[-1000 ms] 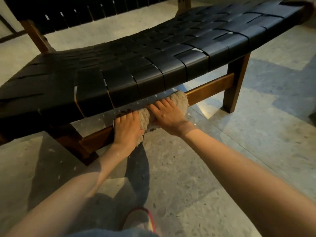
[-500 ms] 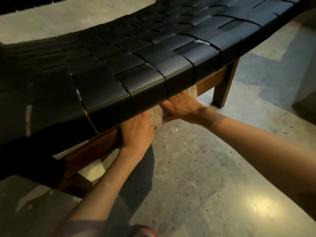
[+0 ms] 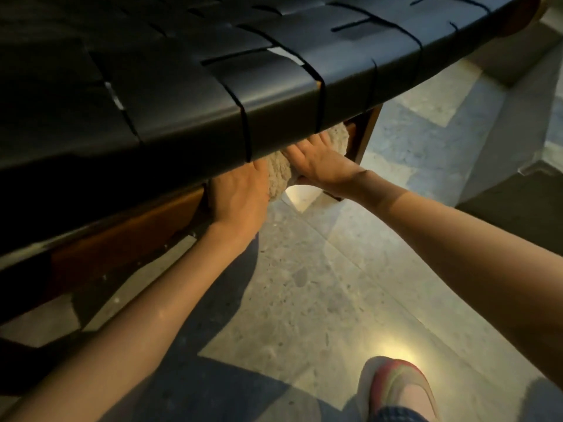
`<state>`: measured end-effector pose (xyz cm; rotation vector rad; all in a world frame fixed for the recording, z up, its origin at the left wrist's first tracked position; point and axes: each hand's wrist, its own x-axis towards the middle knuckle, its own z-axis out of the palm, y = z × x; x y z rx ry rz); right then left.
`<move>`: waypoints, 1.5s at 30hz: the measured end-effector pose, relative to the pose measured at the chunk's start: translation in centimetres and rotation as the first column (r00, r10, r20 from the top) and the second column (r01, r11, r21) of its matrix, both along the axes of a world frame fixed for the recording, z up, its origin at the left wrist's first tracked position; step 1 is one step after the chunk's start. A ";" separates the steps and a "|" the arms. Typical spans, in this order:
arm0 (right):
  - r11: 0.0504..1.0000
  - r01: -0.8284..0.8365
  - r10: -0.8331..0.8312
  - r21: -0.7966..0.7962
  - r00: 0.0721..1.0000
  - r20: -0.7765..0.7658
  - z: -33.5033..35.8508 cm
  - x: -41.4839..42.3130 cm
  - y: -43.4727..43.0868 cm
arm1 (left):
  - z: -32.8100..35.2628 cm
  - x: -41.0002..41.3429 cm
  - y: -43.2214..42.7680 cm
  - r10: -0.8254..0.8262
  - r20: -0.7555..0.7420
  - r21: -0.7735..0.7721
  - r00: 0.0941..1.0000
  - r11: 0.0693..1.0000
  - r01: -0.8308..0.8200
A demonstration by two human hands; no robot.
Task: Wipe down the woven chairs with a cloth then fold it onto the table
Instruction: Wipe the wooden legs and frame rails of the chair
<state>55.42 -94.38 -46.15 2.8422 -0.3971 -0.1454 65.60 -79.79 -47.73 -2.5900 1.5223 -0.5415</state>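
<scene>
Our right hand [image 3: 316, 166] keeps its grip flat, fingers laid fairly straight across the cloth [image 3: 277, 175] and pressing it against the wooden rail [image 3: 128, 229] under the seat. Our left hand [image 3: 240, 197] sits just beside it, touching the cloth's near end. Its fingers disappear beneath the seat edge, so we cannot tell whether that grip is spread or curled.

The cloth is pale, nubbly and thick, bunched into a loose roll that runs along the rail under and between the 2 hands. Its far end pokes out near the chair leg [image 3: 367, 129]. Above it hangs the woven seat [image 3: 213, 95] — broad black straps with a dull sheen.

We judge ourselves mid-wipe, working the frame below the seat of 1 chair. Whether the straps on top have been done we cannot say, and no other chair shows here. The fold is not yet begun — no tabletop is in view, only the speckled floor [image 3: 304, 284] and a shoe [image 3: 396, 388].
</scene>
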 end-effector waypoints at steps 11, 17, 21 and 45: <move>0.993 -0.019 -0.014 0.117 0.963 0.268 -1.3 -3.6 -5.7 | 0.5 -2.2 -6.1 -0.191 -0.301 -0.187 0.934 0.973 0.139; 0.965 -0.045 -0.139 0.260 0.750 0.647 -0.2 -7.8 -4.0 | 2.1 -4.0 -5.1 -0.271 -0.529 -0.432 0.804 0.902 0.020; 0.931 0.061 -0.327 0.359 0.575 0.750 -0.9 -11.0 -3.9 | 3.4 -6.1 -7.5 -0.330 -0.422 -0.436 0.844 0.891 0.130; 0.502 -0.046 -0.865 0.864 -0.034 0.501 0.5 -7.6 -10.6 | 2.8 -12.3 -17.7 -0.544 -0.735 -0.675 0.405 0.638 -0.370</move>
